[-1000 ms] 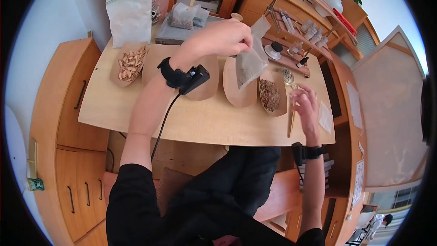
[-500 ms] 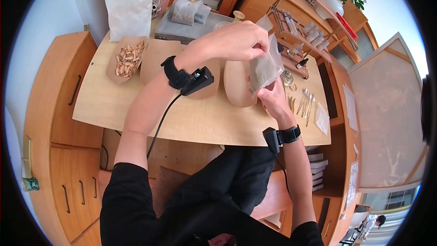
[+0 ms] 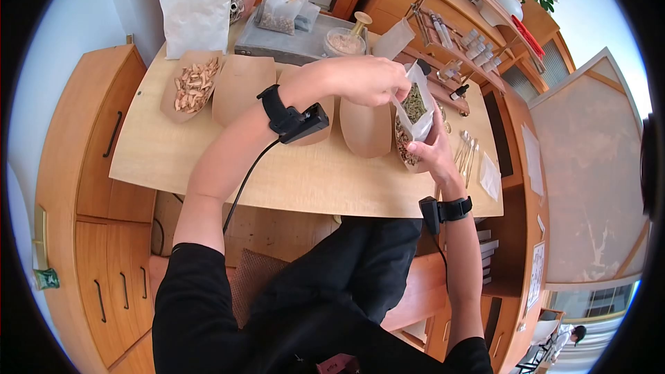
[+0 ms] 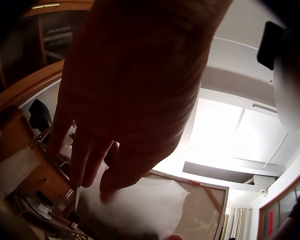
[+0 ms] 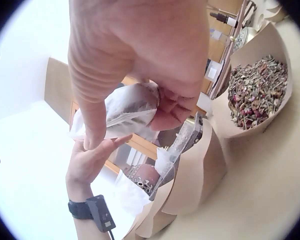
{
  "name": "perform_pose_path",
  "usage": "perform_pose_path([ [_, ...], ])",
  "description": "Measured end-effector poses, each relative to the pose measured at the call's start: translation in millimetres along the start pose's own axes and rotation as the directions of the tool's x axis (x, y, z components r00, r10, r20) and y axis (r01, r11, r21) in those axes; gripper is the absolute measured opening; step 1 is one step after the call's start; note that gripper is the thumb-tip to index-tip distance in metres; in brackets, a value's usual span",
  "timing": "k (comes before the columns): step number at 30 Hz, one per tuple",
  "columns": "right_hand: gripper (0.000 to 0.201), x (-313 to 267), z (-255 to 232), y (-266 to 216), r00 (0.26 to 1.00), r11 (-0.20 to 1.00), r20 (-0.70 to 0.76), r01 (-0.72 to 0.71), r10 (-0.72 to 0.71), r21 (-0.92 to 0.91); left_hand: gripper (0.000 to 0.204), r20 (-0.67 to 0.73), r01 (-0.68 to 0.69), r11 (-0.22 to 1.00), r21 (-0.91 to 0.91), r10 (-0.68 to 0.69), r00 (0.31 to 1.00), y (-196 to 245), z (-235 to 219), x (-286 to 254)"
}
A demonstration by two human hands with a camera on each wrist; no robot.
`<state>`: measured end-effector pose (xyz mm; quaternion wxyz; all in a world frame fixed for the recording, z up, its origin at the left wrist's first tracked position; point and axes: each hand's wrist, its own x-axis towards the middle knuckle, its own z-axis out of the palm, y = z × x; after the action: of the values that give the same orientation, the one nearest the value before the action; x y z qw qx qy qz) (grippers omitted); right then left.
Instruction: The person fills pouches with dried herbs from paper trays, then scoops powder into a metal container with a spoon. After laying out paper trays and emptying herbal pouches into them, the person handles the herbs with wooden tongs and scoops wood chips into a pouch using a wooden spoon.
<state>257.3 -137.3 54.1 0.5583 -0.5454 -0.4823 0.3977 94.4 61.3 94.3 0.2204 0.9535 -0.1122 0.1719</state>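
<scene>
A translucent white pouch (image 3: 420,125) of dried green herb (image 3: 414,102) is up over the table, its mouth facing me. My left hand (image 3: 370,82) pinches the pouch's upper left edge between thumb and fingers. From below and the right, my right hand (image 3: 438,151) grips the pouch, thumb in front. The right wrist view shows the pouch (image 5: 127,111) between that hand's thumb and fingers, with the left hand (image 5: 90,162) at its far edge. Partly hidden under the pouch is a paper tray of mixed dried petals and leaves (image 5: 257,90).
Several brown paper trays (image 3: 364,131) line the table, the leftmost with wood chips (image 3: 196,86). Behind stand a zip bag (image 3: 196,14), a grey box (image 3: 263,45) bearing small filled sachets (image 3: 278,19), and a glass bowl of pinkish powder (image 3: 344,43). Thin metal tools (image 3: 470,159) lie right.
My right hand has come from the table's right side and taken hold of the pouch. The pouch has moved right and turned, and its mouth is spread, showing the herb.
</scene>
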Motion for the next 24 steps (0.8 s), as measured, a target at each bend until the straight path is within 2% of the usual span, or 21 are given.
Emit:
perform_pose_path([
  [2,0.121,1,-4,2,0.999,0.997,-0.022,0.030,-0.032,-0.071,0.018,0.015,0.018,1.000,0.017,-0.018,1.000,0,2,-1],
  [4,0.121,2,-7,5,0.999,0.994,-0.024,0.037,-0.040,-0.101,0.025,0.085,0.139,0.990,0.010,-0.140,0.987,5,1,0],
  [8,0.122,3,-14,9,0.998,0.982,-0.030,0.049,-0.055,-0.183,0.029,0.036,0.096,0.995,0.013,-0.097,0.995,-7,7,2],
  [12,0.121,7,-23,16,0.999,0.962,-0.017,0.044,-0.051,-0.271,0.030,0.049,0.139,0.990,-0.016,-0.138,0.989,-13,9,3],
  [14,0.119,8,-25,18,0.998,0.921,0.000,0.059,-0.064,-0.386,0.030,0.037,0.148,0.989,-0.021,-0.147,0.988,-15,10,3],
  [16,0.118,8,-24,16,0.998,0.910,0.005,0.055,-0.058,-0.412,0.031,0.087,0.190,0.981,-0.040,-0.187,0.979,-15,9,5],
  [17,0.118,8,-23,15,0.999,0.898,0.009,0.051,-0.052,-0.438,0.031,0.086,0.192,0.981,-0.040,-0.188,0.978,-18,13,5],
  [19,0.118,9,-27,19,0.999,0.866,0.005,0.046,-0.050,-0.498,0.033,-0.045,0.027,0.999,-0.029,-0.028,0.999,-25,23,4],
  [21,0.118,10,-27,17,0.999,0.830,0.000,0.041,-0.050,-0.556,0.034,-0.019,0.054,0.997,-0.048,-0.055,0.998,-24,23,5],
  [23,0.117,9,-26,13,0.999,0.726,-0.019,0.011,-0.033,-0.688,0.034,0.008,0.082,0.994,-0.066,-0.082,0.997,-24,25,6],
  [24,0.117,9,-26,12,0.999,0.726,-0.018,0.011,-0.032,-0.688,0.035,0.036,0.098,0.995,-0.033,-0.097,0.995,-25,27,6],
])
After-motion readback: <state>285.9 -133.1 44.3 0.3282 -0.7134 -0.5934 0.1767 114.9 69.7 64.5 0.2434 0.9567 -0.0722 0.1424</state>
